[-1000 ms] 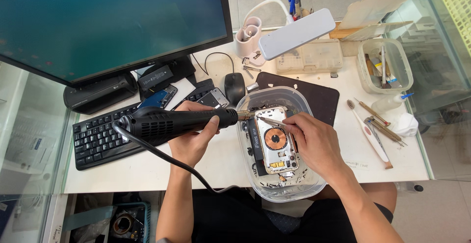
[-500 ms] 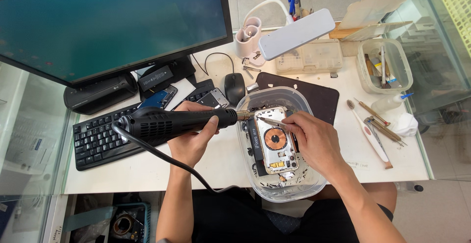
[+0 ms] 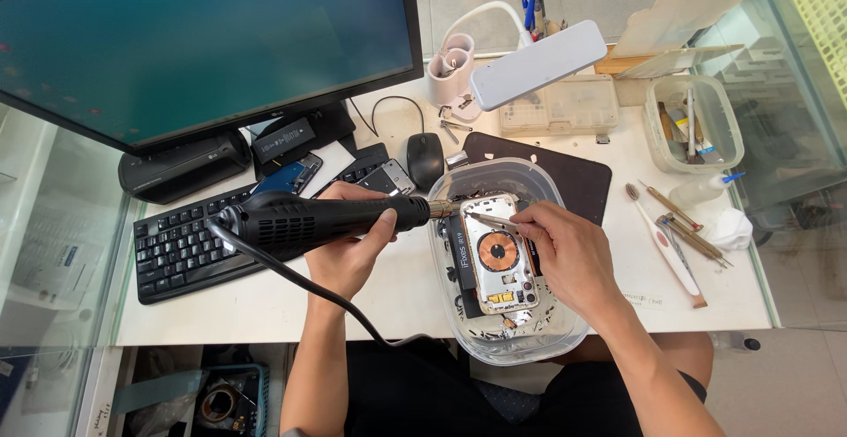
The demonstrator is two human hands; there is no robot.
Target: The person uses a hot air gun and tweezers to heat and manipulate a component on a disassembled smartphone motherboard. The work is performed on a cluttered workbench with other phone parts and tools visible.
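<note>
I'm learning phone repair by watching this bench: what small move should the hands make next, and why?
Probably ease the tweezers in the right hand slightly further under the upper edge of the opened phone, because the black hot-air tool in the left hand points its nozzle at that same corner and the tips already rest there, over the clear tub.
</note>
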